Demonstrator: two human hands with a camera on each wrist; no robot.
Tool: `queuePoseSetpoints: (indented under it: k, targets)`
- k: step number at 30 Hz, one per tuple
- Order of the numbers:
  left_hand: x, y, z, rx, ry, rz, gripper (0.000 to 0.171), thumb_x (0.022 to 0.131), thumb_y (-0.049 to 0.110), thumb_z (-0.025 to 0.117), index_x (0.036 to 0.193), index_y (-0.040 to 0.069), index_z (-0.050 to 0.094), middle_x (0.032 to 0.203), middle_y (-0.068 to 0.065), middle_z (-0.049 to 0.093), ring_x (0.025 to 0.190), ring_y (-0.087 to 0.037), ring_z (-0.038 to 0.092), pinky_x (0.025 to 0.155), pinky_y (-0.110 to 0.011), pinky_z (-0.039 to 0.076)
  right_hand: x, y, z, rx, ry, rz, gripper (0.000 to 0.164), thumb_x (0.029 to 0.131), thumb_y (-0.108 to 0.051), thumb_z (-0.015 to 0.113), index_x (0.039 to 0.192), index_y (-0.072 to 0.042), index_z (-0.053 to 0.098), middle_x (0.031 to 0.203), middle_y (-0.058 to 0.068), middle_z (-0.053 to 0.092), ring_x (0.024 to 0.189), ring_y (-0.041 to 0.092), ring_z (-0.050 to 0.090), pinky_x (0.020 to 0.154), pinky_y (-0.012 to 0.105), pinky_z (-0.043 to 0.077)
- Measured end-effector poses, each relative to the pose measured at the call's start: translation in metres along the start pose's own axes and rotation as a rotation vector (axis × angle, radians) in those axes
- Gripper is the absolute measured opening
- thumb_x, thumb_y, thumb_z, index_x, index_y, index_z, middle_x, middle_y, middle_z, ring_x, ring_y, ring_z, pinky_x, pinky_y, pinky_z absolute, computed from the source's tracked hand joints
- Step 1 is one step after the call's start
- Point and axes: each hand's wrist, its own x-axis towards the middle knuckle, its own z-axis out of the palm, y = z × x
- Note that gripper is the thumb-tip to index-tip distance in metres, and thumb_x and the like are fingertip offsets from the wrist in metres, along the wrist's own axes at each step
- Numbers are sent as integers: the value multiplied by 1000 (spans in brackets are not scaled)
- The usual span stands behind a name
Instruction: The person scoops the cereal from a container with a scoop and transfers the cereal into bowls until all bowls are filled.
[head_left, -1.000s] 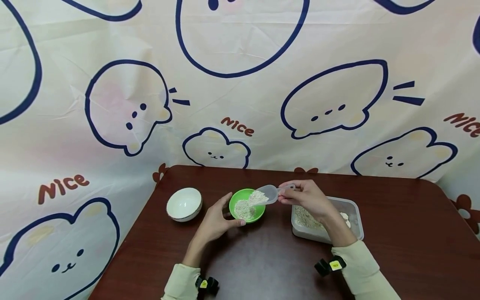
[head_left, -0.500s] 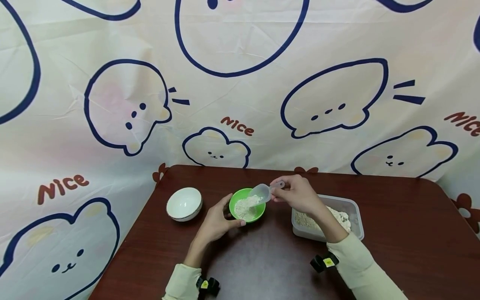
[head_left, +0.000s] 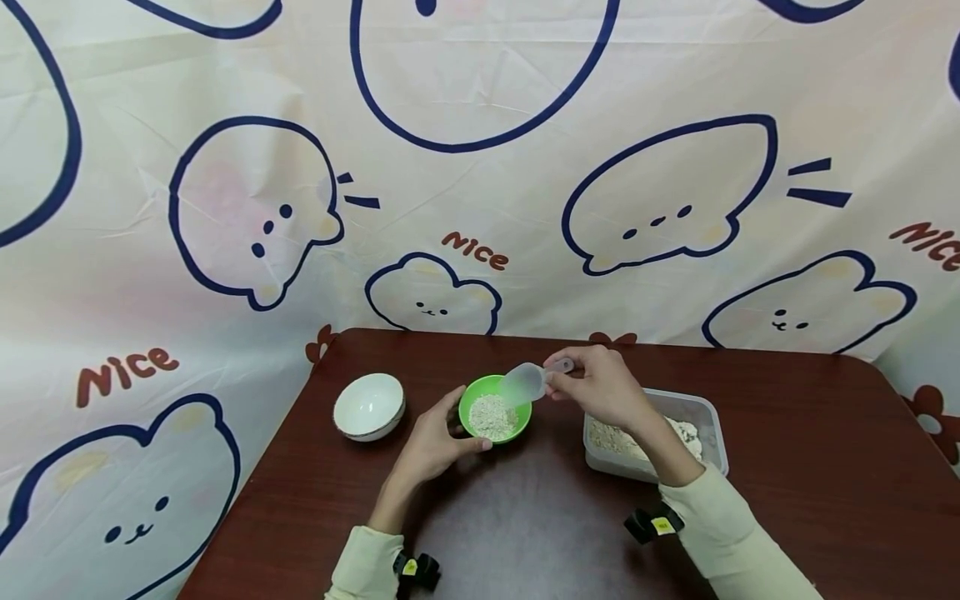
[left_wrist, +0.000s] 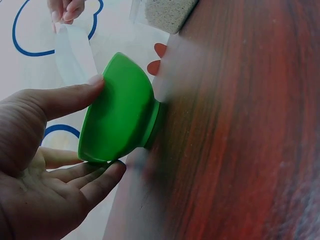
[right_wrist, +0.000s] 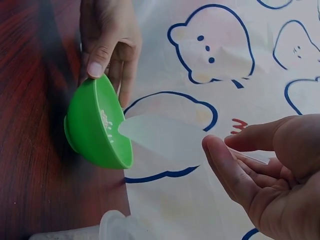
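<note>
My left hand [head_left: 435,446] grips a small green bowl [left_wrist: 120,107], thumb at the near rim and fingers round the far side. Pale flakes, like oats, heap inside the bowl. In my right hand [head_left: 600,385] a clear plastic scoop [head_left: 523,384] is pinched by its handle between thumb and fingers. The scoop's cup tilts down, its lip over the bowl's right rim, and no flakes show in it. In the right wrist view the scoop [right_wrist: 162,137] reaches into the bowl's mouth, above the flakes [right_wrist: 105,121].
A clear plastic tub [head_left: 712,433] of the same pale flakes stands under my right forearm. Left of the green bowl sits a white bowl [head_left: 368,406]. Both stand on a dark red-brown table [head_left: 517,533], with a printed cloth [head_left: 525,200] hanging behind it.
My right hand has moved left and tipped the scoop, and the flakes in it have fallen into the green bowl. The left hand has kept the bowl in place.
</note>
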Motion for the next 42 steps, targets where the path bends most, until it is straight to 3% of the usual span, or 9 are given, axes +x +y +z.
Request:
queuePoseSetpoints:
  k: [7, 13, 20, 25, 31, 35, 42]
  targets:
    - [0, 0, 1, -15, 0, -1, 99, 79, 14, 97, 161, -2, 43, 155, -21, 60, 132, -39, 68, 106, -51, 61, -8, 15, -18, 184, -41, 37, 27, 104, -8, 70, 124, 9, 71, 107, 23, 79, 87, 12, 79, 79, 25, 68]
    - [-2, 3, -4, -48, 6, -19, 100, 81, 14, 96, 163, -1, 41, 156, -24, 57, 133, -41, 67, 105, -49, 62, -23, 25, -42, 282, -27, 67, 35, 106, -10, 68, 132, 13, 64, 110, 23, 78, 92, 12, 80, 89, 35, 69]
    - [-6, 18, -16, -53, 45, -20, 97, 86, 13, 93, 165, 4, 39, 162, -23, 52, 143, -40, 59, 113, -52, 57, -49, 39, -75, 323, 26, 141, 45, 108, -17, 67, 140, 13, 58, 102, 6, 81, 90, 10, 81, 84, 26, 68]
    - [-10, 33, -16, -59, 62, 24, 94, 87, 14, 92, 165, 5, 40, 161, -20, 54, 143, -41, 60, 111, -52, 58, -64, 50, -92, 299, 54, 160, 47, 108, -21, 67, 140, 12, 58, 97, 0, 83, 89, 9, 81, 82, 27, 68]
    - [-12, 46, -3, -114, 32, 87, 91, 86, 10, 91, 164, 6, 43, 163, -21, 52, 144, -41, 58, 112, -54, 57, -76, 65, -106, 287, 85, 135, 42, 108, -18, 68, 134, 13, 62, 99, 5, 83, 89, 12, 81, 82, 28, 68]
    - [-10, 53, 10, -152, -9, 97, 91, 85, 9, 92, 163, 6, 44, 163, -20, 52, 144, -42, 58, 112, -56, 56, -84, 76, -114, 284, 102, 117, 39, 107, -16, 68, 131, 14, 63, 97, 5, 83, 89, 12, 81, 81, 28, 68]
    - [-7, 67, 33, -156, -92, 83, 91, 87, 17, 92, 164, 9, 43, 163, -16, 53, 142, -37, 62, 112, -49, 58, -100, 93, -126, 317, 125, 132, 35, 107, -12, 68, 130, 13, 64, 100, 5, 83, 92, 13, 81, 83, 28, 68]
